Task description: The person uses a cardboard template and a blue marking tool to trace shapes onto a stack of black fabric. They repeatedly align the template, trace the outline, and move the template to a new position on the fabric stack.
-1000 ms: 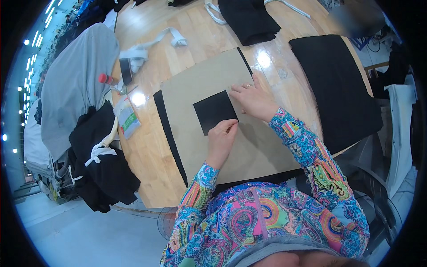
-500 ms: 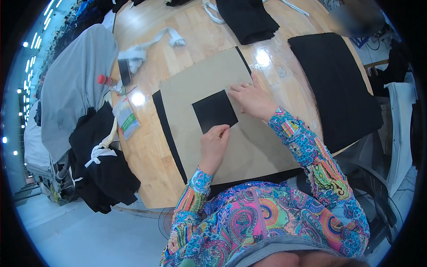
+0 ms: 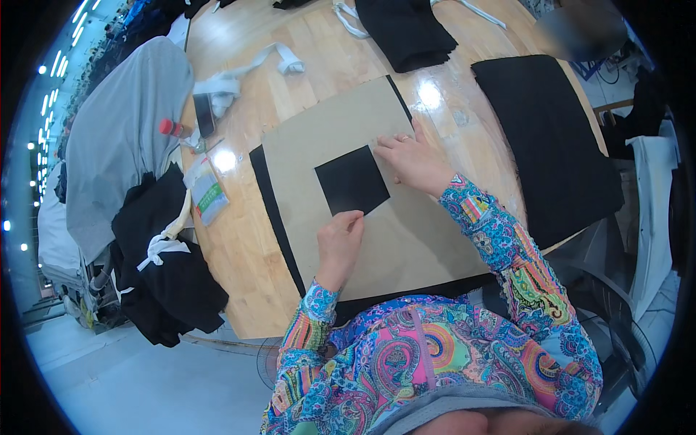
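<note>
A beige card sheet (image 3: 297, 188) lies on a larger piece of black fabric (image 3: 270, 206), which shows along its left, bottom and upper right edges. Near the sheet's middle is a black five-sided area (image 3: 353, 180); whether it is a cut-out or a piece on top I cannot tell. My left hand (image 3: 339, 245) is at the lower edge of this black area, thumb and fingertips pinched together. Anything between them is too small to make out. Resting on the card at the black area's upper right, my right hand (image 3: 417, 161) has its fingers stretched out and holds nothing.
Folded black fabric (image 3: 547, 145) lies at the right, more black fabric (image 3: 406, 32) at the far side. On the left are a plastic packet (image 3: 206, 192), a red-capped bottle (image 3: 169, 128), a phone (image 3: 204, 116) and white strips (image 3: 221, 85). Black cloth (image 3: 163, 275) hangs over the left edge.
My left hand has slid a little left and down along the lower edge of the black area, still pinched. The right hand stays in place on the card.
</note>
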Available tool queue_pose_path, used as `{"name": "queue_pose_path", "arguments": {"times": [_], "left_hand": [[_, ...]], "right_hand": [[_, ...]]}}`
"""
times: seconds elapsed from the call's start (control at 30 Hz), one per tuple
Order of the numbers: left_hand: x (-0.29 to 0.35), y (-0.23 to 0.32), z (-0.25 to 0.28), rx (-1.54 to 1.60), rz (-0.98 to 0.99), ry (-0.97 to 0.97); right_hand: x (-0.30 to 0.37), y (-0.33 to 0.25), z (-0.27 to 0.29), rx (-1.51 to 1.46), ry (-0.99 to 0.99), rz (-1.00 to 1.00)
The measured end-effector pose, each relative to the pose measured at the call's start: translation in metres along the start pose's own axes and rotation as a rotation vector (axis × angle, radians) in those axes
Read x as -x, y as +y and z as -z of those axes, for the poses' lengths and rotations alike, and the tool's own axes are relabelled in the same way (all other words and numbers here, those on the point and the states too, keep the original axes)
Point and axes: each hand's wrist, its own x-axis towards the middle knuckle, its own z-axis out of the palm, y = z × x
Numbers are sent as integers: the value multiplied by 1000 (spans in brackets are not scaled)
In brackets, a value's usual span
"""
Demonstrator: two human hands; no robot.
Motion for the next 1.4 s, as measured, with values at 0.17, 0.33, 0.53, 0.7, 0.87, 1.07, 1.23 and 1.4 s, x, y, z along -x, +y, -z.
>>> {"name": "queue_pose_path", "arguments": {"times": [0.17,0.33,0.53,0.7,0.87,1.07,1.23,1.4], "left_hand": [[0,-3,0,12,2,-9],[-15,2,0,86,-2,-9],[-86,5,-28,211,-47,141],[-114,6,-42,127,-16,143],[-115,10,-43,63,2,126],[-115,13,-44,61,14,125],[-116,9,-45,12,-40,127],[-99,5,-46,-37,-164,120]], "right_hand": [[0,1,-3,-2,20,3],[1,2,-2,-17,27,9],[-1,4,-13,-19,103,11],[-2,1,-4,0,-1,-10],[-2,1,-2,17,-40,-23],[-1,1,-3,16,-38,-28],[0,5,-14,-25,173,45],[-1,5,-14,-44,152,42]]}}
